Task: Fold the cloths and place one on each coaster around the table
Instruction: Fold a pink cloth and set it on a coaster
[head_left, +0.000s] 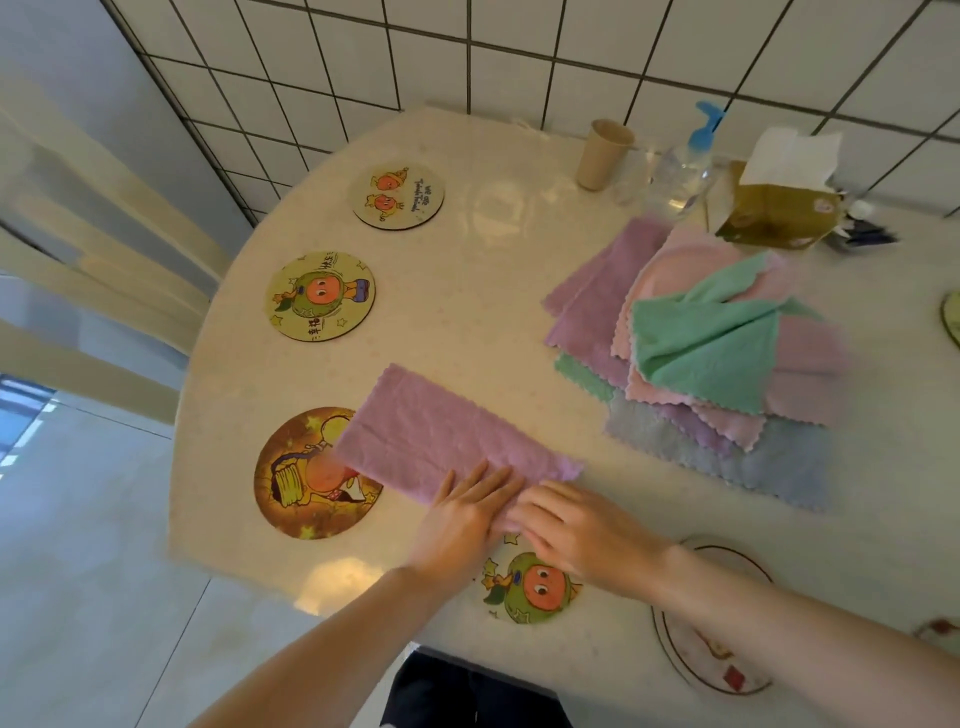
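Pressing both flat hands, left hand (462, 512) and right hand (582, 530), on the half-folded purple cloth (441, 431) near the table's front edge, we see every coaster (320, 296) bare and the pile (717, 343) waiting.

— What colour is the cloth (441, 436) laid out near the front edge?

— Lilac, plain, with a fine waffle texture. The pile (722, 343) to the right mixes lilac, pink, mint green and pale blue, all plain with zigzag edges.

— And the coasters?

— Cartoon prints. The far one (398, 196) is cream with two orange figures; the next (320, 296) is pale yellow with a green-and-orange character and stars; the near-left one (296, 483) is golden brown with stars.

— The table (493, 291)?

— Cream, faintly speckled. Behind it, white wall tiles (467, 52) with dark grout.
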